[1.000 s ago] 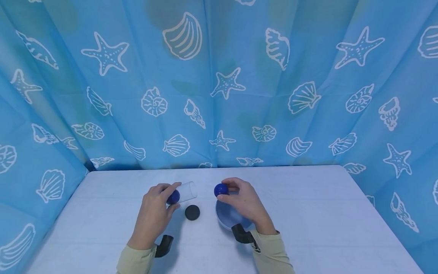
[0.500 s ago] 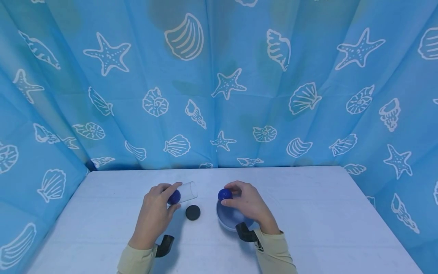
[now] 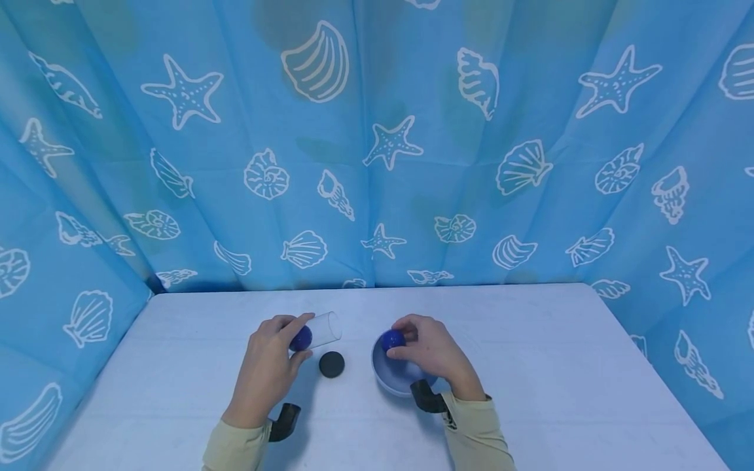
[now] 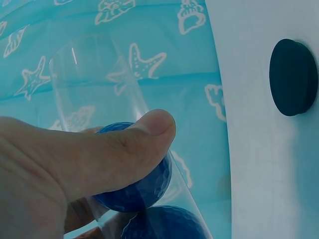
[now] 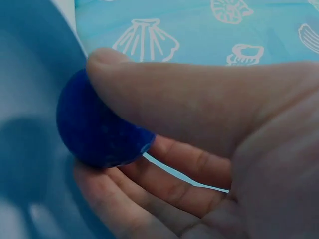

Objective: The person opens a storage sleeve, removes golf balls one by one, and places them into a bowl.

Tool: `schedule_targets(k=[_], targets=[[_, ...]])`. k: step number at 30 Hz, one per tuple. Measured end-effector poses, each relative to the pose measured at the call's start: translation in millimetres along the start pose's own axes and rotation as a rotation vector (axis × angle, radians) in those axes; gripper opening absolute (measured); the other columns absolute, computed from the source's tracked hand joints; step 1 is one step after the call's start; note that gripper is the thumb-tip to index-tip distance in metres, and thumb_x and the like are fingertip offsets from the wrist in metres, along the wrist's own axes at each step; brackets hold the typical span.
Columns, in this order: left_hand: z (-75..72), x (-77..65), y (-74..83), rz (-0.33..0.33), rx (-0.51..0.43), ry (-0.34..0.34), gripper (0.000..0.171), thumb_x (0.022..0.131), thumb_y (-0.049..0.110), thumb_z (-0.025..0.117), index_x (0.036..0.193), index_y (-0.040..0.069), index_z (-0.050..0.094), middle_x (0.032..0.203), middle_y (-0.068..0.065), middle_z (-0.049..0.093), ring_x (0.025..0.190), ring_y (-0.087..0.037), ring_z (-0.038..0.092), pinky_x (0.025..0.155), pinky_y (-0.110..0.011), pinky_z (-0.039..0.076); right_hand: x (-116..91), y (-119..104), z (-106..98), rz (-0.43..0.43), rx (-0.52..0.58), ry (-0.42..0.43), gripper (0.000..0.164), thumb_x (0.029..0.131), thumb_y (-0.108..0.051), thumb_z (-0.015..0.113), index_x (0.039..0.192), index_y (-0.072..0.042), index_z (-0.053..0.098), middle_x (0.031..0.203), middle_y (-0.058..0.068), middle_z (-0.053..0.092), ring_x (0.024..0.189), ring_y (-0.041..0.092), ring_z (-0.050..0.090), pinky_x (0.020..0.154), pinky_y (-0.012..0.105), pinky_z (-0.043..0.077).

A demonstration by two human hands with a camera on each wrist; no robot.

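Observation:
My left hand (image 3: 266, 366) grips a clear cylindrical tube (image 3: 324, 328), tilted with its uncovered end toward the right. Inside it, the left wrist view shows one blue golf ball (image 4: 134, 196) behind the thumb and another blue golf ball (image 4: 164, 224) below that. With thumb and fingertips, my right hand (image 3: 432, 350) pinches a separate blue ball (image 3: 391, 339) at the far rim of a blue bowl (image 3: 389, 376). In the right wrist view this ball (image 5: 94, 124) overlaps the bowl's inner wall (image 5: 25, 74). The hand hides part of the bowl.
A round black lid (image 3: 332, 364) lies on the white-covered table (image 3: 548, 366) between tube and bowl. Behind and along both sides hangs a blue curtain (image 3: 412, 196) with white shell and starfish prints. Each wrist carries a black camera mount (image 3: 285, 422).
My right hand has moved the blue ball slightly right and down, from above the bowl's far rim to within its outline. The left hand and the tube stay nearly still.

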State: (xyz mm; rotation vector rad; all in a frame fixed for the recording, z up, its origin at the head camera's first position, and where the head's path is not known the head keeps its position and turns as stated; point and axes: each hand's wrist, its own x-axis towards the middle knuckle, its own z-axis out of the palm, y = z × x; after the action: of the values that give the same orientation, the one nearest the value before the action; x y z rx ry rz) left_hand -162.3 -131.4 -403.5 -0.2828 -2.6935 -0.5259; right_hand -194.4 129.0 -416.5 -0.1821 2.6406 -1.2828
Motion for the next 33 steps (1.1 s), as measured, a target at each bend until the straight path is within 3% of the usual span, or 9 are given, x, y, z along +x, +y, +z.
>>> schedule_targets(k=[9,15,33], targets=[[0.5,0.1,0.2,0.007,0.000,-0.005,0.060,0.067,0.014,0.083,0.123,0.020,0.060,0.108,-0.013,0.059,0.101,-0.031,0.055,0.088,-0.053,0.045,-1.1,1.9,1.2,-0.018,-0.102,-0.029,0.041,0.075,-0.021,0.078,0.110,-0.008,0.062,0.104,0.007,0.064,0.096,0.021,0.059,0.078,0.038,0.051],[1.1,0.5,-0.1,0.017,-0.004,-0.001,0.060,0.067,0.013,0.083,0.122,0.020,0.060,0.108,-0.013,0.060,0.100,-0.031,0.055,0.087,-0.052,0.046,0.5,4.0,5.9,0.019,-0.155,-0.048,0.042,0.073,-0.021,0.079,0.110,-0.008,0.062,0.101,0.005,0.063,0.093,0.019,0.059,0.076,0.036,0.052],[0.0,0.5,0.9,0.008,-0.009,-0.009,0.060,0.067,0.014,0.083,0.122,0.020,0.061,0.108,-0.012,0.060,0.100,-0.031,0.055,0.087,-0.052,0.046,3.2,3.4,13.8,0.015,-0.216,-0.099,0.042,0.067,-0.013,0.082,0.104,-0.008,0.063,0.095,0.005,0.062,0.090,0.020,0.058,0.076,0.038,0.052]])
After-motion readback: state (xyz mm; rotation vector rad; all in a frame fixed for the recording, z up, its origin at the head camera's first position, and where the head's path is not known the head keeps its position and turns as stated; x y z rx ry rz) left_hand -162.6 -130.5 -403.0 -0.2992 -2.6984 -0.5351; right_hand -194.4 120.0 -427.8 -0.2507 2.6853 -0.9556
